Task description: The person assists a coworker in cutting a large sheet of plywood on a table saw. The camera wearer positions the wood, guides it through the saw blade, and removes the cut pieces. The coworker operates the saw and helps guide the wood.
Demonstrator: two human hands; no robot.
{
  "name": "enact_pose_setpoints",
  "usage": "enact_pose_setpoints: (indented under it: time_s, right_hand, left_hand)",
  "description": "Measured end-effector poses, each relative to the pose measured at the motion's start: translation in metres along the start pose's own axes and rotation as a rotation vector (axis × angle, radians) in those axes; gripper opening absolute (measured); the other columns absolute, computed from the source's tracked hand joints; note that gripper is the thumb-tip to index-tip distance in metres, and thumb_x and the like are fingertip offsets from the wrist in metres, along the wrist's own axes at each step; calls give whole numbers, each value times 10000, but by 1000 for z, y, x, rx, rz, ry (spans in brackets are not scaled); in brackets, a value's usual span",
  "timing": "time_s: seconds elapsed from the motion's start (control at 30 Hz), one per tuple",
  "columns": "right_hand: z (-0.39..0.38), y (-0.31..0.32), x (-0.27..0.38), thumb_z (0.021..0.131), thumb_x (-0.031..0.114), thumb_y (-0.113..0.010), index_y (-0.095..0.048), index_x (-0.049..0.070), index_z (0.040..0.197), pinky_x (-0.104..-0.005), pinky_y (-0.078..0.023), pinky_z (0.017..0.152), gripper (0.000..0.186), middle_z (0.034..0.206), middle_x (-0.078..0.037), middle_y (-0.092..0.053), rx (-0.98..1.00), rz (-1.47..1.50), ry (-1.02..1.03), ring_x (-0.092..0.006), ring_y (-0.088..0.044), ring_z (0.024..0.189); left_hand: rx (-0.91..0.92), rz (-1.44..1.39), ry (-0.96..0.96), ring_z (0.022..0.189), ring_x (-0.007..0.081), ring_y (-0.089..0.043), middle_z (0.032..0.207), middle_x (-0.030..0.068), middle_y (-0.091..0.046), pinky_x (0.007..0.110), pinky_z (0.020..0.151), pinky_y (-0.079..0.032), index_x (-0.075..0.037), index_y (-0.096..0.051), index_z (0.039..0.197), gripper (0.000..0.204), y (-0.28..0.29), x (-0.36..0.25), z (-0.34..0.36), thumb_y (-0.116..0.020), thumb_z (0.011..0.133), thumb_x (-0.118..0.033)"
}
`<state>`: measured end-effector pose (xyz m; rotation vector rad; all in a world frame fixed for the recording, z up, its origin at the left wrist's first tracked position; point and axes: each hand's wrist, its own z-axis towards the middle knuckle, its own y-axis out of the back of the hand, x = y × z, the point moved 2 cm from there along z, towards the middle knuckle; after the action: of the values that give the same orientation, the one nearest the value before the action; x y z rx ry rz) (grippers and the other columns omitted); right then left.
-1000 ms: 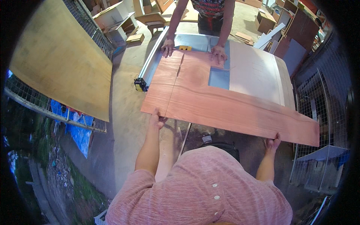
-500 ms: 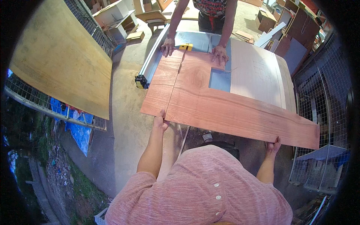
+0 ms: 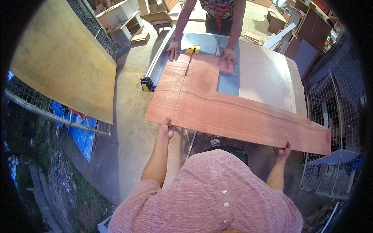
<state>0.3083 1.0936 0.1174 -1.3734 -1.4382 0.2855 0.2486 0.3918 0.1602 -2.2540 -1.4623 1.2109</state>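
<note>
A reddish plywood sheet (image 3: 233, 114), roughly L-shaped with a notch in its far side, lies partly on a table saw (image 3: 206, 40) and overhangs toward me. A straight cut line separates a narrower strip (image 3: 163, 93) on its left. My left hand (image 3: 166, 130) grips the near edge where the cut meets it, thumb on top. My right hand (image 3: 283, 150) holds the same edge near the right end, fingers underneath. Across from me, a co-worker's two hands (image 3: 228, 57) press flat on the far part of the plywood. A yellow piece (image 3: 192, 49) stands at the cut's far end.
A silver fence rail (image 3: 159, 58) runs along the saw's left side. A pale board (image 3: 264, 77) with pencil marks extends the surface to the right. A large yellowish panel (image 3: 70, 66) leans against mesh fencing at left. Wire mesh (image 3: 330, 116) stands at right; cabinets and offcuts lie behind.
The plywood has slid slightly toward me, its near left corner now a little lower. Both my hands keep their hold, and the left has shifted slightly nearer with the edge.
</note>
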Motion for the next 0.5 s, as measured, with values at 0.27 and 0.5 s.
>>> enact_pose_setpoints:
  time_s: [0.27, 0.5]
  right_hand:
    - [-16, -27, -11, 875, 182, -468, -456, 11, 1245, -487, -332, 1012, 408, 1251, -150, -508, -23, 59, -31, -303, -442, 1188]
    - [-19, -30, -11, 888, 208, -428, -417, 21, 1286, -517, -314, 1015, 440, 1308, -155, -456, -26, -3, -1, -335, -400, 1221]
  left_hand:
    - [38, -23, 24, 817, 234, -621, 912, 86, -628, 371, 742, -519, -48, -544, 1045, 190, 30, 0, -28, -546, 891, -159]
    - [-42, -16, 23, 840, 236, -627, 912, 95, -623, 320, 707, -527, -31, -531, 1037, 195, 57, 4, -60, -544, 891, -160]
